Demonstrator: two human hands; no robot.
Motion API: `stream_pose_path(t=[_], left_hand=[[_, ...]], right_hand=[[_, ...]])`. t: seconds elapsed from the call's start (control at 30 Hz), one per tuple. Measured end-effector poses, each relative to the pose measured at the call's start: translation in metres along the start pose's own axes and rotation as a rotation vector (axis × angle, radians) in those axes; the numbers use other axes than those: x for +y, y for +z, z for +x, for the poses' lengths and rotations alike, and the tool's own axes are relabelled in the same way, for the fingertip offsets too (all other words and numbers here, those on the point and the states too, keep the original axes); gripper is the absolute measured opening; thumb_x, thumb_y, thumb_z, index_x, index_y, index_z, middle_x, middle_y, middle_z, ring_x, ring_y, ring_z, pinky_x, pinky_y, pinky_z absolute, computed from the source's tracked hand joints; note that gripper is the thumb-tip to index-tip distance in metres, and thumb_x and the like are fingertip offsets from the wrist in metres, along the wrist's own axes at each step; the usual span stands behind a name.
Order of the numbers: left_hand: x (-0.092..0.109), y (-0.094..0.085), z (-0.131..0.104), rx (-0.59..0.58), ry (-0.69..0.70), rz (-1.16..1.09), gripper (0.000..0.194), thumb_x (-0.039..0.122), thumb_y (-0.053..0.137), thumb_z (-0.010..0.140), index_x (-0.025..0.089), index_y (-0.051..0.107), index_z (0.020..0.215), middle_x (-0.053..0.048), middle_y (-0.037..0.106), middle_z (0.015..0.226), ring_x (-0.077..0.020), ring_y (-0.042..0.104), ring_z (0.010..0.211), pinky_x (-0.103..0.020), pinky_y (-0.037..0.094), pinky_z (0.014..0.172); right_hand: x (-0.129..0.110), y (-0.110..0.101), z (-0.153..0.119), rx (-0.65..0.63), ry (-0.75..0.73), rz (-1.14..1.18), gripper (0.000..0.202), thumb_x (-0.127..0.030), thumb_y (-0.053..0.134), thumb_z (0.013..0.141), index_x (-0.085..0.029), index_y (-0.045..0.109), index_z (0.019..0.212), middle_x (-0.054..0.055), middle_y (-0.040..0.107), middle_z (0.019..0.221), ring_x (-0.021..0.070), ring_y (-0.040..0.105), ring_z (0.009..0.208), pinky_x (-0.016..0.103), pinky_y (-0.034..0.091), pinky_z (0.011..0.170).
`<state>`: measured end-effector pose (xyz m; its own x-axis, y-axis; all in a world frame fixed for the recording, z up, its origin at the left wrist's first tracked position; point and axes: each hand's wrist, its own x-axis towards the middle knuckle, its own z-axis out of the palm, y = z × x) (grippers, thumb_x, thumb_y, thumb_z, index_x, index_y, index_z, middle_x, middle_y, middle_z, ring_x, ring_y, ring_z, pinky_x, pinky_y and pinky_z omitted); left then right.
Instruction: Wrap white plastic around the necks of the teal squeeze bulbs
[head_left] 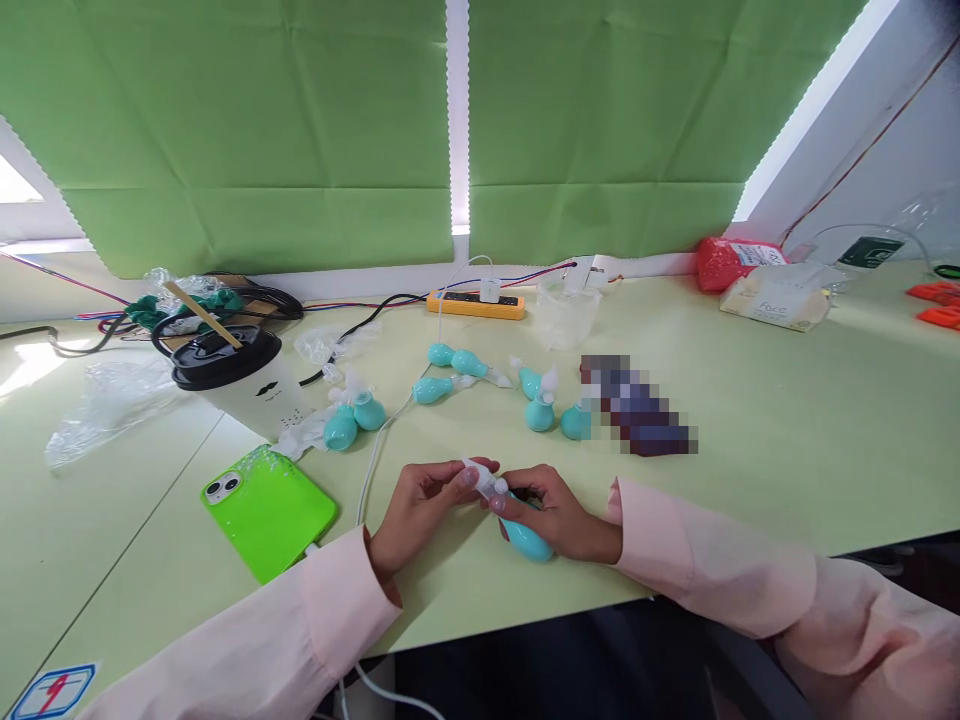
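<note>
Near the table's front edge, a teal bulb syringe (pixel 527 541) with a whitish nozzle (pixel 480 478) is held between both hands. My left hand (pixel 424 510) pinches the nozzle between thumb and fingers. Around the neck and upper bulb, my right hand (pixel 559 515) is closed, its thumb near the nozzle's base. The bulb's round end shows below the right hand; fingers hide the rest. Beyond the hands lie more teal bulb syringes: several in the middle (pixel 433 390), a pair (pixel 341 428) at the left, and others (pixel 539 412) at the right.
A green phone (pixel 270 512) with a white cable lies left of my left hand. Behind it stands a lidded paper cup (pixel 251 395). Farther back are a yellow power strip (pixel 476 305) and a clear plastic cup (pixel 568 315). A tissue pack (pixel 776 297) sits far right.
</note>
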<state>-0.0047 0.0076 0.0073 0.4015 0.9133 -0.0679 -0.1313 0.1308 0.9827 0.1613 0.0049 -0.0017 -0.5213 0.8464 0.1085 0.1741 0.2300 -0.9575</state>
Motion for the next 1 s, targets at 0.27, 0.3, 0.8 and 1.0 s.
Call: stream_pose_path(t=[0.27,0.3,0.8,1.0], left_hand=[[-0.0007,0.0051,-0.0019,-0.025,-0.002,-0.047,0.023,0.033,0.058,0.070,0.015,0.067,0.081,-0.008,0.061,0.102,-0.0249,0.054,0.097,-0.036,0.048,0.079],[-0.0008,0.0055,-0.0021,-0.026,0.000,-0.045,0.023,0.034,0.058,0.069,0.016,0.067,0.081,-0.008,0.060,0.104,-0.0252,0.054,0.097,-0.036,0.049,0.078],[0.0008,0.0045,-0.0051,-0.054,0.084,-0.039,0.029,0.033,0.045,0.079,0.012,0.065,0.086,-0.010,0.063,0.092,-0.0234,0.054,0.092,-0.037,0.039,0.085],[0.0025,0.0025,-0.0047,0.050,0.104,0.083,0.024,0.029,0.053,0.075,0.016,0.063,0.093,-0.008,0.058,0.099,-0.0198,0.055,0.084,-0.031,0.044,0.074]], right_hand=[[-0.0073,0.0006,0.0005,0.009,-0.097,0.076,0.031,-0.038,0.047,0.077,-0.014,0.051,0.058,-0.002,0.047,0.052,0.0072,0.039,0.049,0.022,0.033,0.048],[-0.0075,0.0006,0.0005,0.011,-0.115,0.076,0.030,-0.038,0.048,0.076,-0.014,0.051,0.058,-0.002,0.047,0.053,0.0073,0.039,0.049,0.022,0.034,0.049],[0.0015,-0.0022,0.0010,-0.122,-0.064,0.118,0.033,-0.041,0.036,0.083,-0.013,0.052,0.076,0.001,0.053,0.061,0.0097,0.047,0.057,0.024,0.038,0.055],[-0.0021,-0.0037,0.0031,-0.117,-0.057,-0.026,0.035,-0.041,0.035,0.083,-0.013,0.052,0.070,0.002,0.053,0.066,0.0101,0.048,0.063,0.023,0.038,0.060]])
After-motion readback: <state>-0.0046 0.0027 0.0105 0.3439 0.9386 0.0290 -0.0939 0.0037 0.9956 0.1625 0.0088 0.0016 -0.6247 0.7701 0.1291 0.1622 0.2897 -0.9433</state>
